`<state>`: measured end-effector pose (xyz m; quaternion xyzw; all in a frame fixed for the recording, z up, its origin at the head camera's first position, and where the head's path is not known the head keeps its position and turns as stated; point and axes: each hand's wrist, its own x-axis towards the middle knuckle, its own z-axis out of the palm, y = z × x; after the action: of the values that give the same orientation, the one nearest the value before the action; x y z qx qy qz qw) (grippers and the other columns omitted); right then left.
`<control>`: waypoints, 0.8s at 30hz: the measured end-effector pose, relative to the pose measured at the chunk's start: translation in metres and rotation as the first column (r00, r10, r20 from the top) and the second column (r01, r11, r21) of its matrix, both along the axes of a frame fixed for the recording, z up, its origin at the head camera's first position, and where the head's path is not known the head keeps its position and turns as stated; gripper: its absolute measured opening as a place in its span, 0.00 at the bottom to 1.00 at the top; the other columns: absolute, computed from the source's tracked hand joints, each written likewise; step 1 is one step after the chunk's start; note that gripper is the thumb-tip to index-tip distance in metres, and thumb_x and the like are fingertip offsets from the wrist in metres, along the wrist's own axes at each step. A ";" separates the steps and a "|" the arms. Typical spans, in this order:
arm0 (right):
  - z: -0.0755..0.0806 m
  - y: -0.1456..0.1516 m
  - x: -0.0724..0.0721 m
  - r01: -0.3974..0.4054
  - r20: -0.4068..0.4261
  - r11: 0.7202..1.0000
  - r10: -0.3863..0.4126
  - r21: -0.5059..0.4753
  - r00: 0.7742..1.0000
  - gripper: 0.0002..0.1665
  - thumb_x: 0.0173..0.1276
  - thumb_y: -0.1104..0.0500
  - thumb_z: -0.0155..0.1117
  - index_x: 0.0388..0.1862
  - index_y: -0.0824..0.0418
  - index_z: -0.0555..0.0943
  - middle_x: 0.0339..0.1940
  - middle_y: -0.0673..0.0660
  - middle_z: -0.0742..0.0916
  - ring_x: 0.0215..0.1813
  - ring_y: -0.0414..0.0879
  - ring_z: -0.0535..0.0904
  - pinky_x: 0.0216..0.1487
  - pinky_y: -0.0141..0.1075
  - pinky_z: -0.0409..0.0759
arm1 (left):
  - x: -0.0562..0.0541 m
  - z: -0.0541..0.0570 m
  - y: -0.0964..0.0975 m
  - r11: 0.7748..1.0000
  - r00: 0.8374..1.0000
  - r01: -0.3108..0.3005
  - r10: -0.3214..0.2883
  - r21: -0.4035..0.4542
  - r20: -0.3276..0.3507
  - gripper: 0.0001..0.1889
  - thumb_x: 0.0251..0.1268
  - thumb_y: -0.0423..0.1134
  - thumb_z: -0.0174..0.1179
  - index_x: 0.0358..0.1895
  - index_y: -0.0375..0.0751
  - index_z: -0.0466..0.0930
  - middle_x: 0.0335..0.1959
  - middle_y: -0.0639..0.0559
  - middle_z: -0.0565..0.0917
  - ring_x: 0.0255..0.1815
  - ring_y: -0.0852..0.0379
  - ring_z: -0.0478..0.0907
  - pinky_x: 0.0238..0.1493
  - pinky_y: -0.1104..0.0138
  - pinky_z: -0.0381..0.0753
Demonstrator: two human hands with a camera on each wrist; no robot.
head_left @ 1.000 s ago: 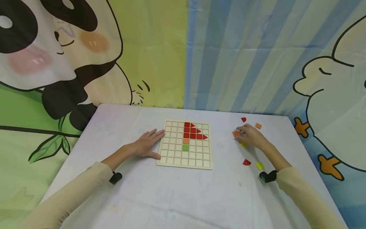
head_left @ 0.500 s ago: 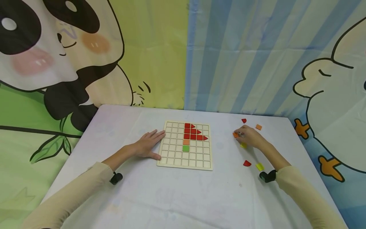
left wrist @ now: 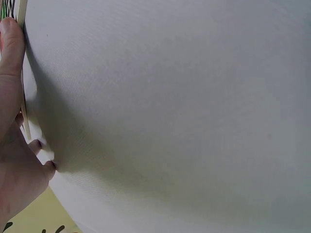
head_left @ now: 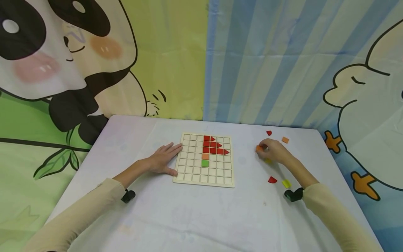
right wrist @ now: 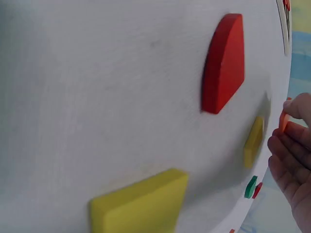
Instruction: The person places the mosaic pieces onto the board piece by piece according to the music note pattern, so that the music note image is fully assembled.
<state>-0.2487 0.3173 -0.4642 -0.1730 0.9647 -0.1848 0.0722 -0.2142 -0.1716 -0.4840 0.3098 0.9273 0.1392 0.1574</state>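
Orange, thin and straight-edged, the tile [head_left: 259, 148] sits right of centre in the head view, pinched between the thumb and fingers of your right hand [head_left: 274, 150]; whether it has left the table [head_left: 201, 217] you cannot tell. Your left hand [head_left: 162, 159], well apart from the right, lies with fingers spread at the left edge of the board [head_left: 192, 178].

Expect the tile to be light, stiff and hard to break, likely painted wood or plastic; its smooth faces may slip, so hold it by two opposite edges.

Pale and wood-like, the board is ruled into square cells, where red pieces [head_left: 210, 144] run to pointed ends above an orange square [head_left: 205, 156] and a green square [head_left: 205, 163].

At right of the frame, a red wedge [head_left: 272, 180] shows you one curved side and thick, flat walls, near a yellow piece [head_left: 286, 183] of matching build. Beneath them, the white tabletop looks matt and faintly creased, probably a fabric that gives your pieces some grip.
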 end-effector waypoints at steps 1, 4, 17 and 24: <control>0.001 -0.002 0.000 -0.001 -0.012 1.000 0.000 -0.014 1.000 0.19 0.63 0.56 0.68 0.47 0.67 0.81 0.42 0.61 0.86 0.44 0.51 0.80 0.48 0.46 0.83 | 0.000 0.000 0.000 1.000 1.000 0.000 0.000 -0.001 0.003 0.60 0.48 0.70 0.63 0.78 0.42 0.44 0.81 0.47 0.47 0.80 0.35 0.41 0.74 0.36 0.45; 0.007 -0.015 0.004 -0.012 -0.050 0.997 0.008 -0.074 0.999 0.18 0.63 0.57 0.68 0.47 0.68 0.81 0.41 0.61 0.86 0.43 0.51 0.81 0.47 0.46 0.83 | -0.001 0.001 0.000 1.000 1.000 0.002 -0.002 -0.001 0.001 0.60 0.48 0.70 0.63 0.79 0.43 0.43 0.81 0.47 0.46 0.80 0.35 0.40 0.74 0.37 0.45; 0.017 -0.121 0.063 -0.317 -0.208 0.943 0.291 -0.104 0.934 0.12 0.58 0.59 0.67 0.40 0.60 0.82 0.37 0.51 0.84 0.38 0.41 0.78 0.41 0.34 0.81 | 0.000 -0.001 -0.002 1.000 1.000 -0.003 0.003 -0.011 0.022 0.61 0.48 0.71 0.63 0.79 0.44 0.42 0.81 0.48 0.45 0.80 0.36 0.39 0.75 0.37 0.44; 0.005 -0.156 0.066 -0.418 -0.250 0.902 0.382 -0.109 0.890 0.11 0.60 0.57 0.68 0.40 0.59 0.84 0.35 0.50 0.84 0.37 0.41 0.78 0.39 0.28 0.80 | 0.000 -0.001 0.000 1.000 1.000 -0.008 0.008 -0.011 0.017 0.60 0.48 0.70 0.63 0.79 0.44 0.42 0.81 0.49 0.45 0.81 0.37 0.39 0.75 0.38 0.43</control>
<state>-0.1828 0.1610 -0.4590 -0.3932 0.8921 -0.2221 -0.0140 -0.2142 -0.1719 -0.4853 0.3040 0.9279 0.1376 0.1665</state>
